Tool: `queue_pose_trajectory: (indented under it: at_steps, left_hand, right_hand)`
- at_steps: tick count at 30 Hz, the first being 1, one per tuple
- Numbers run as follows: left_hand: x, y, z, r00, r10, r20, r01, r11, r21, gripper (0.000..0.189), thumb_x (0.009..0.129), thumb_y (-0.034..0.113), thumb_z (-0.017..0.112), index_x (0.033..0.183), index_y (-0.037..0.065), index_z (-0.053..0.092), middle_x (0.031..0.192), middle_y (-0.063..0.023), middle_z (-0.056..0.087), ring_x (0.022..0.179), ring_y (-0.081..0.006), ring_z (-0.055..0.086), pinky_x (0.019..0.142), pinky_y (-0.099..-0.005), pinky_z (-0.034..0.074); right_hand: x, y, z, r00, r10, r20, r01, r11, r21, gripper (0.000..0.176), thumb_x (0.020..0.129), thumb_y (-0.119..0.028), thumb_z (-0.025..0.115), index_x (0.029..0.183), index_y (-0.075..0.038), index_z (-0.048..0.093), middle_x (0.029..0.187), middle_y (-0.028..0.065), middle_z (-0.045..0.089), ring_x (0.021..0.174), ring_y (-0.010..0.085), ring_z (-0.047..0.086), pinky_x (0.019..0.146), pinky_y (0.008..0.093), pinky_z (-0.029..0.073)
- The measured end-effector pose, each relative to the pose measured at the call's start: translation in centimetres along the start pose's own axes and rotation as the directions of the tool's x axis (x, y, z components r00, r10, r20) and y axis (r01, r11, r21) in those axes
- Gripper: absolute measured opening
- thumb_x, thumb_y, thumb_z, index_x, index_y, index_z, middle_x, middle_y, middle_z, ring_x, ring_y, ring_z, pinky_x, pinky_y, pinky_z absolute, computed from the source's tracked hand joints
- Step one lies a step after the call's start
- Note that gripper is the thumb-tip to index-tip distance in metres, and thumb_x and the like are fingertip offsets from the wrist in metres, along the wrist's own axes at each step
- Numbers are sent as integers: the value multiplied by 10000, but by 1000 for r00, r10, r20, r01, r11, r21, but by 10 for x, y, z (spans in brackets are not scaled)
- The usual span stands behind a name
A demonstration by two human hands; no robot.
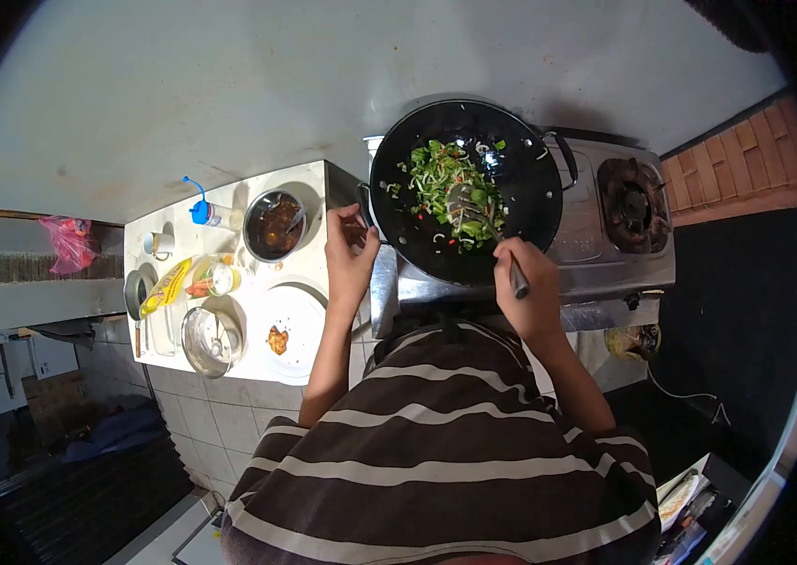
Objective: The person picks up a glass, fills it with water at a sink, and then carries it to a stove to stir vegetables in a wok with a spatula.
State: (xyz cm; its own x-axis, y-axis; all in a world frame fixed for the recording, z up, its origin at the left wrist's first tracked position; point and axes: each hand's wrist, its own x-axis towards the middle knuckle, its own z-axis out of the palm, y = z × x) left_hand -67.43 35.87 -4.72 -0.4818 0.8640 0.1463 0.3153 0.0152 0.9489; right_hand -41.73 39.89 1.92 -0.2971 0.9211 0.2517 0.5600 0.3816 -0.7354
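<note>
A black wok (pixel 530 212) sits on the left side of the gas stove. Chopped green vegetables (pixel 446 179) lie in it, mixed with pale strips and small red bits. My right hand (pixel 526 287) is closed around the handle of a spatula (pixel 519 280), whose head is down among the vegetables. My left hand (pixel 349 250) is at the wok's left side, its fingers curled around the loop handle (pixel 367 202). Part of that handle is hidden by the fingers.
A bare burner (pixel 634 205) is on the stove's right. The white table (pixel 309 184) at left carries a pot of dark sauce (pixel 271 226), a white plate (pixel 300 358) with a brown food piece, a metal bowl (pixel 210 344), a yellow packet (pixel 168 287) and a blue-capped bottle (pixel 203 213).
</note>
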Motion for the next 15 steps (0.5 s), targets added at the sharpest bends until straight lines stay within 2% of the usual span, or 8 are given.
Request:
queue_pose_trajectory:
  at_steps: [1,4,5,7,12,13,15]
  left_hand:
    - [1,0,0,1000,2,2,-2,1000,-5,382,850,-37,656,1190,-3,486,926,-63,573,768,-124,584,667,-263,458]
    - [0,3,-1,1000,-15,8,14,1000,21,385,851,-36,655,1194,-1,483,929,-66,574,770,-127,589,668,-265,459]
    - [1,2,-1,1000,-7,9,7,1000,22,385,851,-36,655,1194,-1,483,929,-66,574,770,-127,589,668,-265,459]
    - [1,-1,-1,1000,-11,13,11,1000,13,386,852,-35,656,1195,0,482,931,-67,573,776,-130,595,669,-268,461]
    - [0,-2,-1,1000,-18,4,18,1000,14,386,854,-31,658,1196,0,483,926,-65,570,779,-133,598,667,-270,461]
    - [0,-3,-1,1000,-19,0,19,1000,3,387,854,-30,658,1198,0,483,924,-64,569,777,-133,596,666,-270,460]
    - [1,-4,-1,1000,-1,-3,1,1000,0,387,855,-30,657,1199,0,483,921,-63,567,777,-132,595,664,-269,458]
  right_hand:
    - [7,0,2,1000,-3,-3,3,1000,1,43,857,15,594,884,-19,593,763,173,616,672,354,625,603,403,476]
    - [24,-21,8,980,-118,-158,151,964,218,24,857,24,603,859,1,599,754,175,657,689,349,672,609,365,510]
    - [30,-25,12,979,-120,-165,155,963,219,24,857,24,603,859,1,599,754,175,657,689,349,672,609,365,510]
    - [41,-30,20,978,-141,-151,187,913,362,21,862,27,600,867,7,598,748,168,661,667,325,679,596,343,504]
    - [59,-30,33,996,-18,-89,51,920,388,68,876,-16,602,808,-16,594,683,129,640,596,273,656,586,333,487]
    - [60,-22,34,996,-21,-88,54,920,387,68,876,-16,602,808,-16,594,683,129,640,596,273,656,586,333,487]
    - [60,-7,39,984,-79,-158,118,959,256,61,874,-25,609,813,-28,606,649,108,622,565,267,634,609,347,487]
